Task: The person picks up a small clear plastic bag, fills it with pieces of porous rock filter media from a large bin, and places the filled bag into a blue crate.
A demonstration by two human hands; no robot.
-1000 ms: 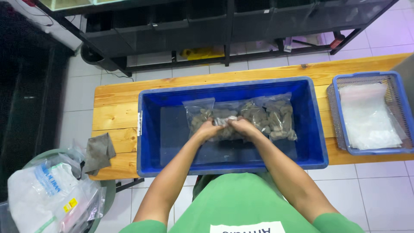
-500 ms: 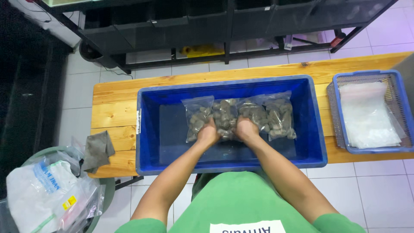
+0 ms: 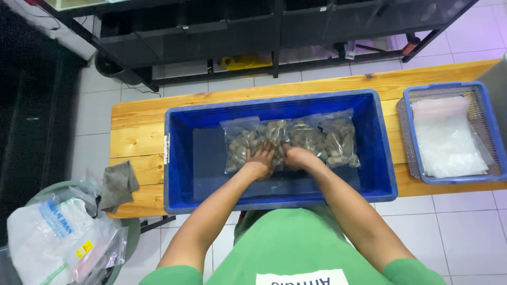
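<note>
Nearest you, a bin lined with printed white plastic sacks [image 3: 53,237] stands at your lower left, with a grey cloth [image 3: 117,183] draped over the corner of the wooden bench [image 3: 137,132].

Your left hand [image 3: 260,160] lies palm down, fingers spread and flat, on the clear bag of brown lumps [image 3: 288,138]. Your right hand [image 3: 297,157] sits just beside it, pressing the same bag; its fingers are curled under or hidden, so I cannot tell whether they are apart or gripping the plastic. Neither hand has the bag lifted.

The bag lies across the floor of the blue crate [image 3: 182,158], toward the far wall, spread wide, with its contents bunched in separate clumps.

Risks, as judged from this position — the film looks thin and the lumps hard, so heavy pressing could puncture it or split a seam and spill the contents into the crate. Uneven pressure could push the lumps to one end. The crate's near edge overhangs the bench — leaning on it could tip it toward you.

To your right, a blue mesh basket [image 3: 486,105] holds empty clear bags [image 3: 449,140]. Beyond the bench stands a dark shelf rack [image 3: 274,26].
</note>
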